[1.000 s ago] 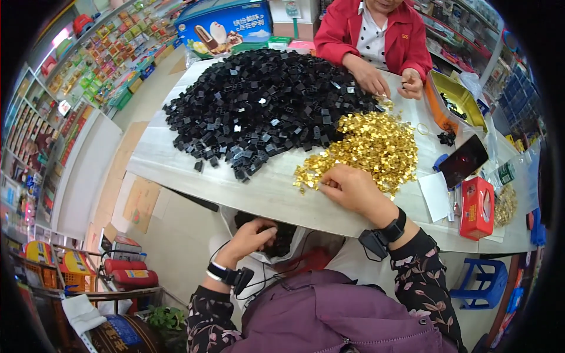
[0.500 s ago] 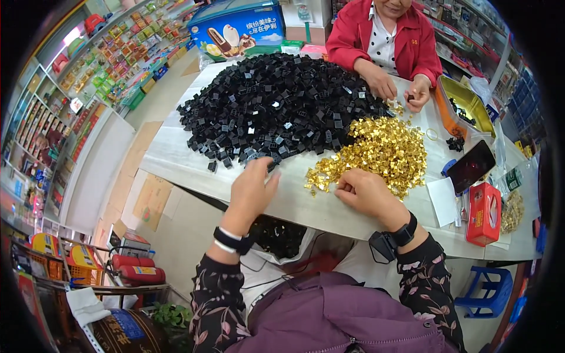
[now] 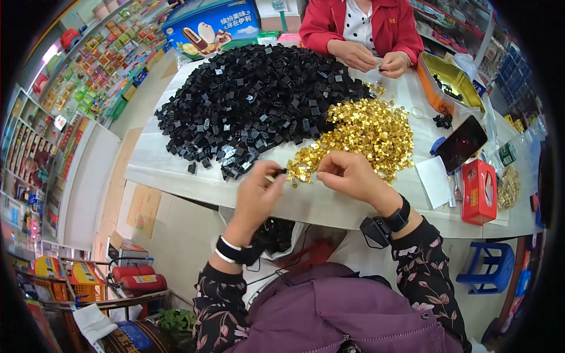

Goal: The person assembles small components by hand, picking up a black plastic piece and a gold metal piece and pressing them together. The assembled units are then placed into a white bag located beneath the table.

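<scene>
Moved: the left hand (image 3: pixel 257 194) has drawn back from the black pile's edge and now pinches a small black piece (image 3: pixel 281 172) at its fingertips; the right hand has stayed by the gold heap.
Black pile (image 3: pixel 259 100): spread at 11 o'clock from the left hand, on the white table (image 3: pixel 176 176).
Gold pile (image 3: pixel 359 132): at 12 o'clock from the right hand (image 3: pixel 347 173), touching the black pile.
Right hand: fingers narrowed together at the gold pile's near edge; whether they hold a piece cannot be told.
Hands: near each other, the black piece between them.
Opposite: a person in a red jacket (image 3: pixel 359 23), hands together at the table's far edge.
Far right: dark phone (image 3: pixel 462 143), red box (image 3: pixel 479 191).
</scene>
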`<state>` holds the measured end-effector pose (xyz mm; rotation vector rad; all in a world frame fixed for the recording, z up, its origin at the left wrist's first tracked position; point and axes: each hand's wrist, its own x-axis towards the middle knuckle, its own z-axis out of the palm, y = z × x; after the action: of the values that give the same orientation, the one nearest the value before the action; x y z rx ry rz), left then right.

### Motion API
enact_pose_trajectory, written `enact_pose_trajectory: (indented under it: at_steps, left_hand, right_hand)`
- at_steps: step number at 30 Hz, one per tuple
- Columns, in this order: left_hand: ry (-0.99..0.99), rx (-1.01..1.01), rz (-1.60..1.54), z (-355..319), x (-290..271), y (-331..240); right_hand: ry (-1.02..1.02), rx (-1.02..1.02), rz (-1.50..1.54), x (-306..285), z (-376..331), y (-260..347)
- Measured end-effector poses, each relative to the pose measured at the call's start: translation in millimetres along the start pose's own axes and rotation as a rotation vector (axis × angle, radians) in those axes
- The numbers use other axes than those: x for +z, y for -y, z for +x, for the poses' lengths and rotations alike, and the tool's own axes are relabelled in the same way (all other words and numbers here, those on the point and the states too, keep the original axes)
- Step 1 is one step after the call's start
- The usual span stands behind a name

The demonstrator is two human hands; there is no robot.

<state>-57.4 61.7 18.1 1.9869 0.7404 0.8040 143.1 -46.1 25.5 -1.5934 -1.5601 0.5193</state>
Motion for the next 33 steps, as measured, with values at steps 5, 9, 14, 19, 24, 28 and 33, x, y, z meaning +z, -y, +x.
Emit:
enact_pose_trajectory:
  at_steps: [5, 9, 14, 19, 24, 28, 33]
  left_hand:
    - [0.112, -0.048, -0.277, -10.3, 46.0, 5.1]
    - [0.07, 0.024, -0.331, -13.6, 57.4, 12.1]
    - [0.031, 0.062, -0.338, -13.7, 54.6, 14.7]
    - [0.059, -0.025, -0.415, -14.8, 54.3, 3.6]
    - [0.06, 0.041, -0.336, -14.5, 54.6, 7.3]
    - [0.067, 0.061, -0.293, -15.4, 52.6, 7.4]
    - [0.104, 0.016, -0.296, -14.7, 50.7, -0.8]
  right_hand:
    - [0.08, 0.187, 0.59, 8.2, 2.2, 0.3]
    - [0.134, 0.258, 0.691, 8.1, 3.0, -7.5]
    - [0.155, 0.332, 0.717, 4.8, 3.0, -10.4]
    - [0.215, 0.377, 0.711, 1.6, 4.0, -4.4]
    - [0.265, 0.411, 0.692, -2.4, 4.2, -1.8]
    - [0.282, 0.395, 0.672, -2.0, 4.5, -4.0]
    - [0.265, 0.349, 0.596, 1.4, 2.4, -2.8]
